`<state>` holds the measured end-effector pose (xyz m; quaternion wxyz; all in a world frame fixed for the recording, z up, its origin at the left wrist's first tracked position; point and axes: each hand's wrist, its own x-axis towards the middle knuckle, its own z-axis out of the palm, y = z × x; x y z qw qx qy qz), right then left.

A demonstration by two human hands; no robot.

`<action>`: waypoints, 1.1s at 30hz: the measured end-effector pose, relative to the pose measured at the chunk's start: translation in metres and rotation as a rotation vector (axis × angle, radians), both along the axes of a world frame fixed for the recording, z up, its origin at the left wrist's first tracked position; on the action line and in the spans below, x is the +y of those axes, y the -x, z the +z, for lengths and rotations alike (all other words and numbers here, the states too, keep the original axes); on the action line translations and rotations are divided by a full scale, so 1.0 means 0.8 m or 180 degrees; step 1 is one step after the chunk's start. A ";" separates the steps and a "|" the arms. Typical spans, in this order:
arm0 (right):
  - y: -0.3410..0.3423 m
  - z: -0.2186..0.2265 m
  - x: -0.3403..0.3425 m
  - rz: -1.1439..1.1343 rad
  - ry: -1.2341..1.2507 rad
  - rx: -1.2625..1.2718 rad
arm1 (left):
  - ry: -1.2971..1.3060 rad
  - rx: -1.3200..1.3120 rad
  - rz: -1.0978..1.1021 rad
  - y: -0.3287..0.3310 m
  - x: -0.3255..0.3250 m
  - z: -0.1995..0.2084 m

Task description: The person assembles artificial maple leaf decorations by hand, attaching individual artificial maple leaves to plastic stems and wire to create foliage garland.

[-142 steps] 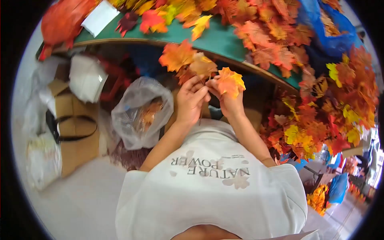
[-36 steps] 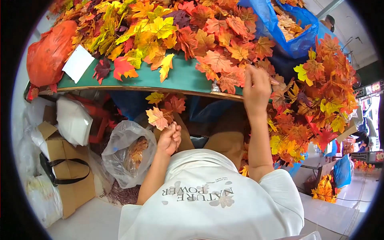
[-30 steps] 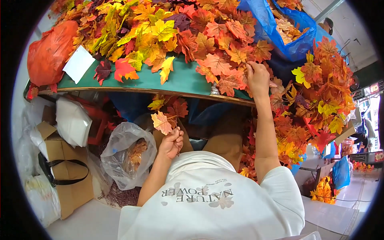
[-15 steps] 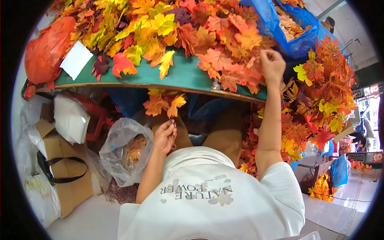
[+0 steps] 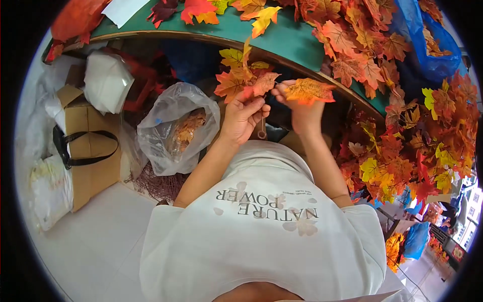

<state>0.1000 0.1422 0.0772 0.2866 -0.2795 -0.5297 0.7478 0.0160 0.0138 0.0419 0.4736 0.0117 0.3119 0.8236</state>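
A: Head view, looking down: what do the hands have?

B: The left hand (image 5: 242, 117) is curled shut around a leaf cluster (image 5: 245, 78) of orange, red and yellow cloth leaves, which fans up above its fingers. The right hand (image 5: 301, 111) pinches a single orange leaf (image 5: 308, 90) between thumb and fingertips, just beside the cluster, nearly touching it.

A: And around them?

B: Beyond the fingertips runs the green table (image 5: 282, 40), heaped with more leaves. Left of the left wrist sits a clear bag (image 5: 173, 131), and further left a cardboard box (image 5: 90, 146). Right of the right forearm hangs a leaf heap (image 5: 412, 151).

A: What step does it look like?

B: Probably joining the single leaf onto the cluster. The next move would need its stem guided in among the cluster's stems while the left grip keeps firm; the stems themselves are hidden.
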 end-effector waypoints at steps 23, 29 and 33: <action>0.000 -0.047 -0.021 0.0474 0.2143 0.0332 | 0.0284 0.0260 0.0213 -0.008 0.000 0.007; 0.004 -0.046 -0.025 0.0443 0.2272 0.0385 | 0.0421 0.0354 0.0212 -0.009 0.003 0.009; 0.005 -0.043 -0.025 0.0446 0.2340 0.0398 | 0.0535 0.0482 0.0177 -0.010 0.004 0.008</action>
